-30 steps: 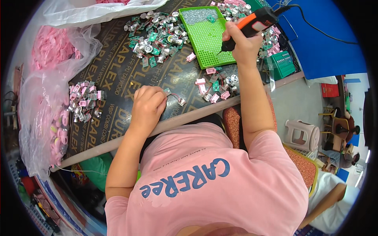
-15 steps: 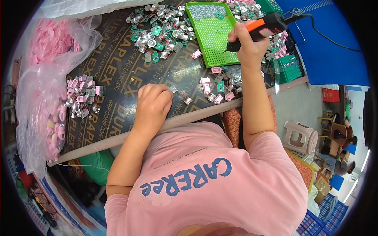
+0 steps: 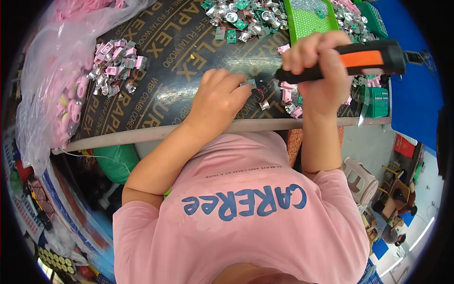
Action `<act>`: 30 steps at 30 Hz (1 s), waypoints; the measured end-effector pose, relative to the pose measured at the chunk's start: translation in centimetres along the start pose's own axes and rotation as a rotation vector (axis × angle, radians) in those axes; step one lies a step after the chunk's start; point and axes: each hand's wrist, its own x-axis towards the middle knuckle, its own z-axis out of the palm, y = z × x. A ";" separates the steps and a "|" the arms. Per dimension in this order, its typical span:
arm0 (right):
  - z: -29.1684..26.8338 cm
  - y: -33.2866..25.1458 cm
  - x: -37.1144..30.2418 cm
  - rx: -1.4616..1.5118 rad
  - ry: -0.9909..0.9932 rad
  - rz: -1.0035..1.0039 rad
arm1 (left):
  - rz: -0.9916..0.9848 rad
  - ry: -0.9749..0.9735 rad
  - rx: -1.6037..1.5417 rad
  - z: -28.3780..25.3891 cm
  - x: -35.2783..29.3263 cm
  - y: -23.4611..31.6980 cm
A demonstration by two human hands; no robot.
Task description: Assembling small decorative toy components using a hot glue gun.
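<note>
My left hand [image 3: 221, 97] rests on the dark table with its fingers closed on a small circuit board [image 3: 249, 84]. Thin red wires run from that board to a silvery reflector cup [image 3: 264, 105] lying on the table beside it. In my right hand [image 3: 326, 71] is a black and orange electric screwdriver [image 3: 366, 60], held almost level. Its nose points left, toward the board, and stays apart from it. Under and beside my right hand lie several pink plastic housings [image 3: 286, 92], partly covered by it.
A heap of pink housings with reflectors [image 3: 116, 66] sits at the left, next to a clear plastic bag [image 3: 42, 90]. Green boards with reflectors [image 3: 248, 21] are piled at the back. A light green tray [image 3: 302, 32] holds small metal pieces. A dark green basket [image 3: 377, 102] stands right.
My right hand has brought the screwdriver from the green tray back toward my left hand, turning it more level. The whole view has shifted; my left hand still has the board.
</note>
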 end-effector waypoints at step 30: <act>1.7 2.6 -0.7 -0.325 -0.201 -0.006 | -0.013 -0.008 -0.181 0.2 0.4 -0.4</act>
